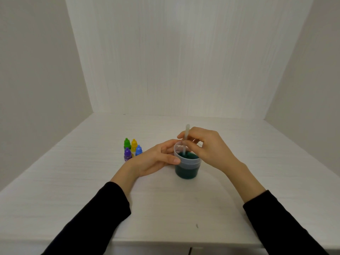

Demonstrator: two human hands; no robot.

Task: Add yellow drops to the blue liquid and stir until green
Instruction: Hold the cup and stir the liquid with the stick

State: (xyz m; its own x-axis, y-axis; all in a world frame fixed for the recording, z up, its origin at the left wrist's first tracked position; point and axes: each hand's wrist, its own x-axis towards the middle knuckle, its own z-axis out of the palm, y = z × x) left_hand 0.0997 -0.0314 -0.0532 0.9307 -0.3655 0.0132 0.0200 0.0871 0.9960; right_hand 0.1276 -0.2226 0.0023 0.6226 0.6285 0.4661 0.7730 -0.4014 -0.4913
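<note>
The cup (187, 168) stands on the white desk (165, 208), in front of the person and a little to the right of the middle. The liquid (185, 172) inside it looks dark teal-green, so I judge that the yellow is already in and the stirring is near its end.

The right hand (207, 148) comes to the cup from the right side and from above. Its fingers (187, 144) pinch the pale stirring stick (185, 142) about halfway along it. The long axis of the stick is nearly upright, leaning only a little away from the person at the top; the low end goes down into the liquid near the middle of the cup, and the top end rises above the fingers.

The left hand (158, 159) lies on the left side of the cup, and its thumb and curled fingers hold the wall just below the rim to keep the cup steady.

For the next stir, the stick must go around inside the rim, so the right hand, which is directly over the opening, is the one to move, and the left only holds.

Four small dropper bottles (131, 150) stand together behind the left hand, the yellow bottle (134, 145) among them with its cap on.
</note>
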